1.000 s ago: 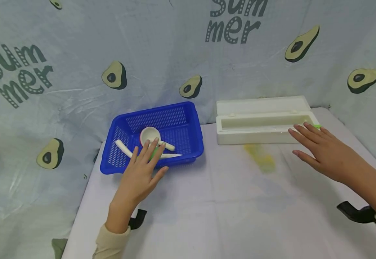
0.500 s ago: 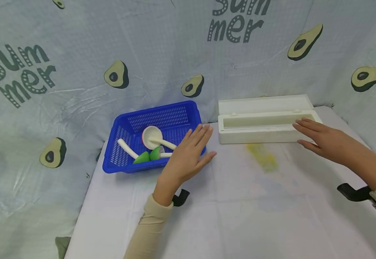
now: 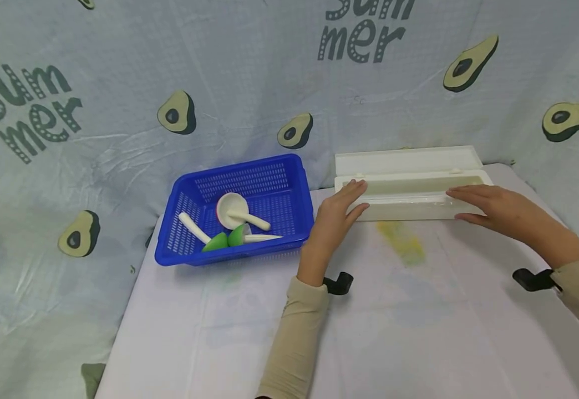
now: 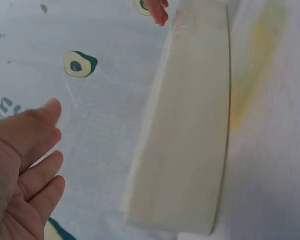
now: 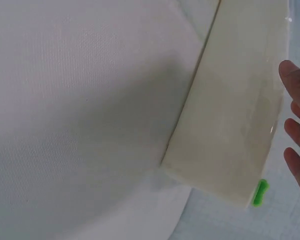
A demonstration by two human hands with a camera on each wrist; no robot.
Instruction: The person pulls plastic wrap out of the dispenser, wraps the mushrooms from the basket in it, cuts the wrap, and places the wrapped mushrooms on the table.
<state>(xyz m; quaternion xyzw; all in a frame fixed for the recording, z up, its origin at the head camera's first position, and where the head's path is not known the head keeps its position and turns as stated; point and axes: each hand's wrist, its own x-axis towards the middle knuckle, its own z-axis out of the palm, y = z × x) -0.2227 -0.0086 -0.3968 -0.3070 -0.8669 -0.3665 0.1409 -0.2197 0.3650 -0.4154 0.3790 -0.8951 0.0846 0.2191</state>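
Observation:
A long white box stands at the back right in the head view, its lid tilted up behind it. My left hand is at the box's left end, fingers extended and holding nothing. At the other end is my right hand, also with nothing in it, its fingers over the front rim. The left wrist view shows my left hand beside the box. In the right wrist view, loosely bent fingers appear along the box; whether either hand touches it, I cannot tell.
Left of the box sits a blue perforated basket. It contains a white ladle and two green-and-white utensils, one a green-headed piece. A small green piece shows beside the box's right end. A patterned sheet hangs behind.
My left hand has moved right, from over the basket to the left end of the box. The right hand has shifted slightly, its fingers coming closer together. Basket and box have stayed put.

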